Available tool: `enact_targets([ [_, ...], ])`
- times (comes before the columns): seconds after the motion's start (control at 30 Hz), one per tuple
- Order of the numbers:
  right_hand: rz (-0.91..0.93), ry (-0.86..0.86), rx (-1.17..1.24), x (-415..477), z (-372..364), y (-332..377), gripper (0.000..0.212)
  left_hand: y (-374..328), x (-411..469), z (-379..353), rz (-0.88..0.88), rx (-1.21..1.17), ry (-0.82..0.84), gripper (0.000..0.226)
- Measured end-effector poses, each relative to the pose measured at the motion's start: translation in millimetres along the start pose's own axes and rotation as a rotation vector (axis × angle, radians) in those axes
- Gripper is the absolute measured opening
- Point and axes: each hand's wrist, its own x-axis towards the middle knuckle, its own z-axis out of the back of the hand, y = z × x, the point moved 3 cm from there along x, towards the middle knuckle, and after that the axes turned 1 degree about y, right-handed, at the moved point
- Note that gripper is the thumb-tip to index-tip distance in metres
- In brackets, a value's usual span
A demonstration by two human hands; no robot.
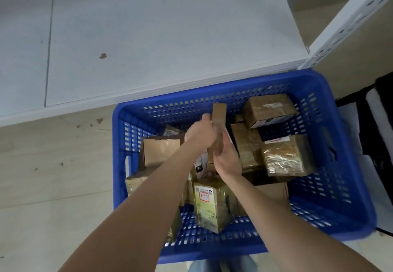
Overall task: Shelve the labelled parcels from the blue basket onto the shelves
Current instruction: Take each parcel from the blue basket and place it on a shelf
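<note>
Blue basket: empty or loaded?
Loaded: blue basket holds several cardboard parcels; left hand and right hand grip one slim parcel.

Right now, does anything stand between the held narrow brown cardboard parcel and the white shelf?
Nothing visible does: left hand and right hand hold the narrow brown cardboard parcel over the blue plastic basket; the white shelf lies beyond.
</note>
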Motion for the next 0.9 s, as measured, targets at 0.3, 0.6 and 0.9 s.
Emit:
enact_targets([
  [0.3, -0.392, 0.073, 0.254, 9.6, 30.1, -17.5, 0.054, 8.0, -25.2, -34.4, 0.167, -0.589, 0.276, 0.042],
  [0.6, -0.555, 0.345, 0.877, -79.3, 80.2, 71.0, 0.030, 15.2, -105.5, 90.5, 0.293, -0.637, 0.018, 0.065],
  [0.9, -0.366, 0.418, 0.752, -188.7, 168.3, 216.3, 0.048, -25.0, -249.5, 250.8, 0.123, -0.829, 0.028, 0.031],
])
